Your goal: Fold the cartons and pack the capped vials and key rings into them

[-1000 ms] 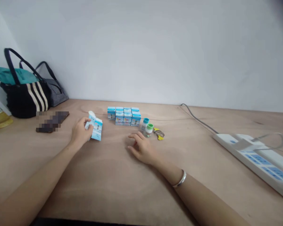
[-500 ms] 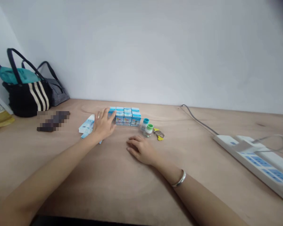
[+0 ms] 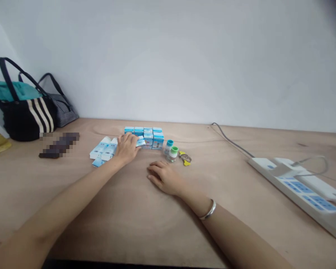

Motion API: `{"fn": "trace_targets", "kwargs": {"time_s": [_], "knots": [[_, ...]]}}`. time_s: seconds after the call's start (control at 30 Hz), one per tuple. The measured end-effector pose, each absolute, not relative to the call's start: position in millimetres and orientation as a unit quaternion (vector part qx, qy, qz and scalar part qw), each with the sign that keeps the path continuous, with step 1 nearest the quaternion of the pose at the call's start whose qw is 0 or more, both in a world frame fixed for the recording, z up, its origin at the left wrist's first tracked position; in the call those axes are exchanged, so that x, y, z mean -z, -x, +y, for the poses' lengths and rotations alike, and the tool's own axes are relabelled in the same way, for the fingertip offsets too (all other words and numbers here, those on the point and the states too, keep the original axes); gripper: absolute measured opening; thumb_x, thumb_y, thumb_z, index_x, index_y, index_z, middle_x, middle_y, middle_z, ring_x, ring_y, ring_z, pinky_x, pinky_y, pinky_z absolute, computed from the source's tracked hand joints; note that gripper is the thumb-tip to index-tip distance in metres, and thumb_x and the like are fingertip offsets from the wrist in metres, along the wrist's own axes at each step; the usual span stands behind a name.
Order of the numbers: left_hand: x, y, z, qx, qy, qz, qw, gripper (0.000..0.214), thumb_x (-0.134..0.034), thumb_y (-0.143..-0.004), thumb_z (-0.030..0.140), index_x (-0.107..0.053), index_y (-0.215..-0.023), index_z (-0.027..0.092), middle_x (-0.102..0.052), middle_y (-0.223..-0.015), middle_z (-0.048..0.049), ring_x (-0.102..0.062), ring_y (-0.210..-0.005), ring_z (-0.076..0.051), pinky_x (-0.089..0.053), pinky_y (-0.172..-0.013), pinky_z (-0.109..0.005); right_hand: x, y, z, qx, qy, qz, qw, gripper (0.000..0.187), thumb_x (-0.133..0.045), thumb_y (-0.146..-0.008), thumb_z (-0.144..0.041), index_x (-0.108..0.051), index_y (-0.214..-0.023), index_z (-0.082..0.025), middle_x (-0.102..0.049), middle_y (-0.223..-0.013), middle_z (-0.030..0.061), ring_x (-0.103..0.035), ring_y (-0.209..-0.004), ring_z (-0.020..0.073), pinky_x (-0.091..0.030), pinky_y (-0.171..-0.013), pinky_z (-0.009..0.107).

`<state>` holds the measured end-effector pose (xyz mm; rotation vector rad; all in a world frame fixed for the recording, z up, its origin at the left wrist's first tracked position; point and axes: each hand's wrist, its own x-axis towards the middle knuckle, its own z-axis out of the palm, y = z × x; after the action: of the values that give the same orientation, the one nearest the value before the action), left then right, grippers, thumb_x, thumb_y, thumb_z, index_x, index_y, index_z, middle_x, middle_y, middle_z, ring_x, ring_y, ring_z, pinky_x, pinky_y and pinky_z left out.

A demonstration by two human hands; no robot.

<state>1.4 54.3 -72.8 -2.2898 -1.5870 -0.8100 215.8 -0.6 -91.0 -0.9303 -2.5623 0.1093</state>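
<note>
My left hand (image 3: 126,148) reaches to the left end of a cluster of small blue-and-white boxes (image 3: 148,137), its fingers closed round one small box (image 3: 140,141) at the front of that cluster. Flattened blue-and-white cartons (image 3: 103,150) lie just left of that hand. My right hand (image 3: 164,176) rests on the wooden table (image 3: 145,220), fingers loosely curled with nothing in them, a silver bangle on the wrist. Two small bottles, one with a teal cap (image 3: 168,146) and one with a green cap (image 3: 173,153), stand just beyond it.
A yellow and metal small object (image 3: 185,158) lies right of the bottles. A black striped bag (image 3: 22,108) and a grey bag (image 3: 60,106) sit at the back left. A dark blurred item (image 3: 58,145) lies near them. A white power strip (image 3: 299,183) with cables lies right.
My left hand put down the carton it held at the left, moved right to the box cluster and closed on a small box. My right hand drew back slightly and curled.
</note>
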Motion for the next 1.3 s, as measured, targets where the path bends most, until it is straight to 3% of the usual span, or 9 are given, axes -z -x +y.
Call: {"fn": "trace_targets", "kwargs": {"time_s": [0.07,0.23,0.3,0.53,0.83,0.97,1.03,1.17,1.3], "knots": [[69.2,2.1,41.4,0.303,0.787,-0.529,0.092,0.032,-0.054,-0.086,0.031,-0.049,-0.115,0.017,-0.058,-0.120,-0.0128,-0.047,-0.118,-0.030,-0.027,-0.101,-0.051,90.8,-215.6,0.4,-0.066,0.339,-0.908,0.238,0.027,-0.059,-0.085,-0.031,-0.058,-0.109,-0.018,-0.061,-0.107,0.0118,-0.058,-0.098,0.0229,-0.048,-0.084,0.039],[67.2,8.8,3.6,0.338,0.822,-0.458,-0.032,0.033,-0.055,-0.086,0.036,-0.047,-0.115,0.022,-0.062,-0.113,-0.0057,-0.057,-0.104,-0.023,-0.036,-0.095,-0.044,84.1,-212.7,4.4,-0.162,0.338,-0.835,0.402,0.063,-0.065,-0.080,-0.042,-0.039,-0.133,-0.022,-0.053,-0.123,0.0138,-0.056,-0.104,0.0244,-0.050,-0.082,0.040],[72.8,8.7,-6.9,0.347,0.829,-0.436,-0.056,0.031,-0.057,-0.085,0.036,-0.048,-0.113,0.023,-0.062,-0.113,-0.0053,-0.058,-0.104,-0.023,-0.039,-0.094,-0.043,79.1,-209.6,6.2,-0.189,0.322,-0.826,0.422,0.066,-0.065,-0.079,-0.045,-0.038,-0.135,-0.024,-0.051,-0.125,0.0130,-0.056,-0.105,0.0239,-0.051,-0.082,0.039],[109.1,0.5,-10.8,0.481,0.751,-0.425,-0.154,0.042,-0.062,-0.081,0.034,-0.043,-0.116,0.022,-0.058,-0.116,-0.0099,-0.058,-0.109,-0.024,-0.048,-0.092,-0.043,61.5,-195.2,15.6,-0.175,0.268,-0.870,0.376,0.041,-0.065,-0.081,-0.041,-0.060,-0.116,-0.020,-0.064,-0.108,0.0105,-0.059,-0.101,0.0237,-0.049,-0.085,0.038],[123.9,-0.7,-4.0,0.530,0.712,-0.396,-0.234,0.053,-0.068,-0.077,0.031,-0.034,-0.118,0.024,-0.058,-0.120,-0.0100,-0.057,-0.114,-0.022,-0.048,-0.096,-0.043,45.4,-190.8,15.7,-0.072,0.286,-0.903,0.313,0.029,-0.053,-0.089,-0.037,-0.065,-0.108,-0.018,-0.067,-0.094,0.0100,-0.062,-0.086,0.0198,-0.046,-0.075,0.029],[122.0,-3.0,-8.0,0.531,0.708,-0.397,-0.241,0.056,-0.072,-0.072,0.034,-0.034,-0.112,0.024,-0.059,-0.114,-0.0082,-0.060,-0.109,-0.023,-0.048,-0.095,-0.045,48.6,-186.9,21.5,-0.146,0.332,-0.864,0.350,0.038,-0.041,-0.094,-0.040,-0.068,-0.082,-0.016,-0.064,-0.068,0.0041,-0.059,-0.067,0.0157,-0.043,-0.062,0.026],[119.6,-4.3,-11.8,0.525,0.720,-0.390,-0.233,0.054,-0.073,-0.072,0.035,-0.036,-0.110,0.023,-0.059,-0.111,-0.0074,-0.061,-0.106,-0.022,-0.049,-0.094,-0.045,53.6,-185.2,26.0,-0.200,0.372,-0.819,0.389,0.039,-0.039,-0.094,-0.041,-0.066,-0.082,-0.015,-0.059,-0.059,0.0016,-0.056,-0.057,0.0144,-0.041,-0.056,0.025],[112.1,-4.0,-16.6,0.502,0.749,-0.386,-0.196,0.050,-0.071,-0.073,0.035,-0.042,-0.111,0.022,-0.056,-0.112,-0.0077,-0.062,-0.104,-0.023,-0.049,-0.093,-0.044,58.6,-187.9,26.2,-0.236,0.407,-0.732,0.493,0.032,-0.050,-0.089,-0.038,-0.053,-0.114,-0.018,-0.062,-0.074,0.0020,-0.056,-0.059,0.0145,-0.046,-0.056,0.027],[103.6,-1.2,-14.7,0.467,0.785,-0.382,-0.143,0.059,-0.073,-0.072,0.035,-0.042,-0.121,0.024,-0.057,-0.118,-0.0084,-0.060,-0.106,-0.025,-0.045,-0.096,-0.049,48.5,-197.4,9.2,-0.098,0.334,-0.787,0.509,0.020,-0.060,-0.084,-0.034,-0.060,-0.099,-0.020,-0.056,-0.088,0.0059,-0.055,-0.081,0.0187,-0.048,-0.074,0.034]]}}
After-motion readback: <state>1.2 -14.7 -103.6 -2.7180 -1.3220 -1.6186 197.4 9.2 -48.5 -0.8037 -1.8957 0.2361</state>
